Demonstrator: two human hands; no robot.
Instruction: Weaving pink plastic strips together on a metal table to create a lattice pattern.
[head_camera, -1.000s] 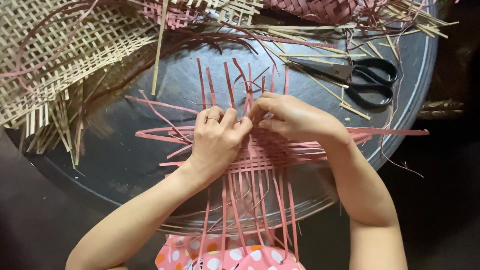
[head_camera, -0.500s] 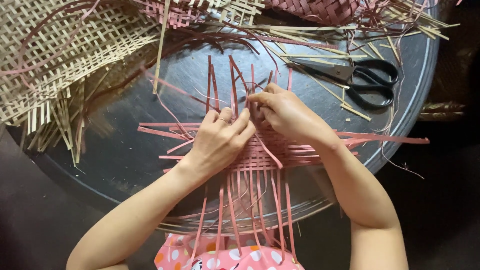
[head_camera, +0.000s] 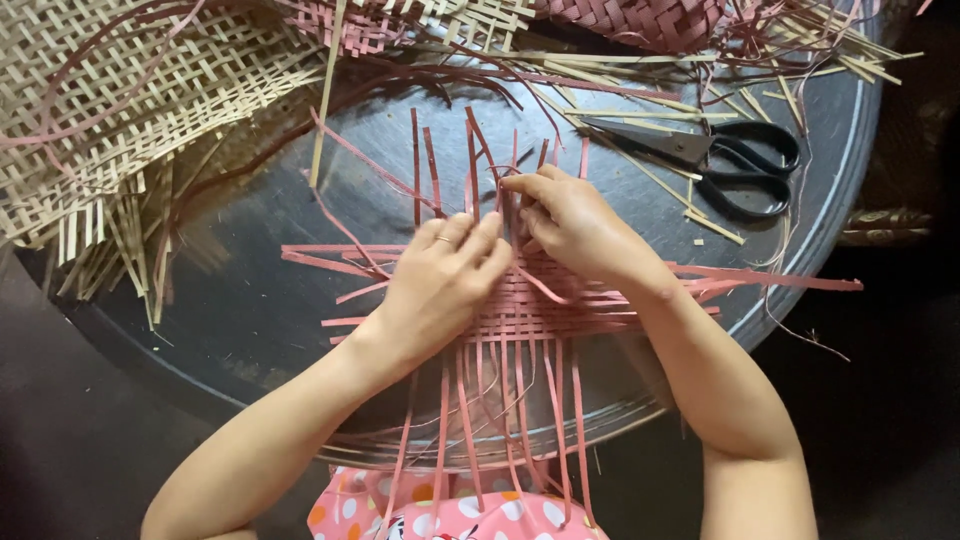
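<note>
Weaving of pink strips (head_camera: 540, 310) is seen at the middle of a round dark metal table (head_camera: 250, 300), where a small woven patch is formed and loose strip ends are fanned out on every side. The left hand (head_camera: 440, 285) is laid flat on the patch, fingers together and pressed down, a ring worn on one finger. The right hand (head_camera: 570, 225) is set just beside it, touching it, and its fingertips are pinched on an upright pink strip at the far edge of the patch. Black-handled scissors (head_camera: 710, 160) are laid well apart, toward the table's far right. A natural-coloured woven mat (head_camera: 130, 110) is spread over the far left.
</note>
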